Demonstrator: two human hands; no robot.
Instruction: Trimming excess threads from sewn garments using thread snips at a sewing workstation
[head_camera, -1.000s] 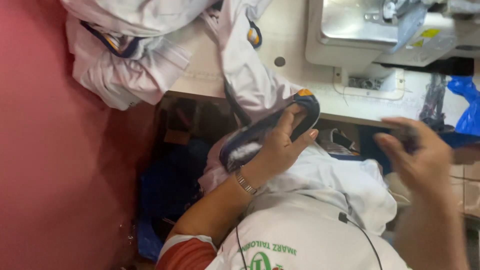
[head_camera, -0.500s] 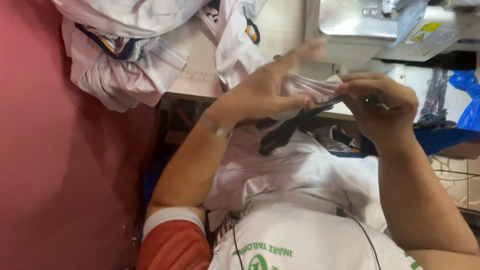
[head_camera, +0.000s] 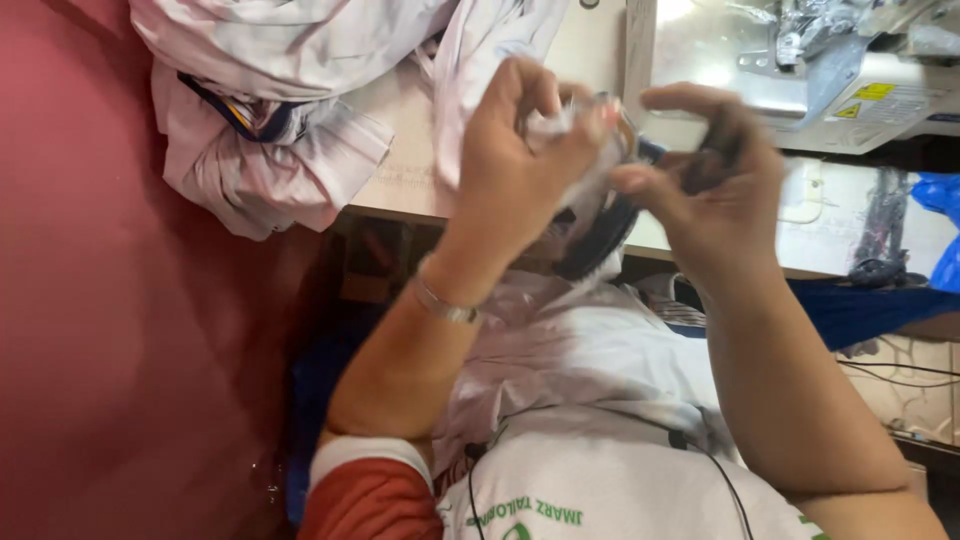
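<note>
Above the bench (head_camera: 600, 45), a pale collar piece (head_camera: 590, 170) is pinched by left hand (head_camera: 520, 165) and right hand (head_camera: 715, 185); slack grip risks it slipping, misaligning edges.

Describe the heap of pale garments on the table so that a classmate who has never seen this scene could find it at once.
Start at the pale sewing table that runs across the top of the view. At its left end, beside the red wall, lies the heap of pale garments, spilling over the edge. A dark blue collar trim shows in its folds, unlike the fabric held in the hands.
</note>
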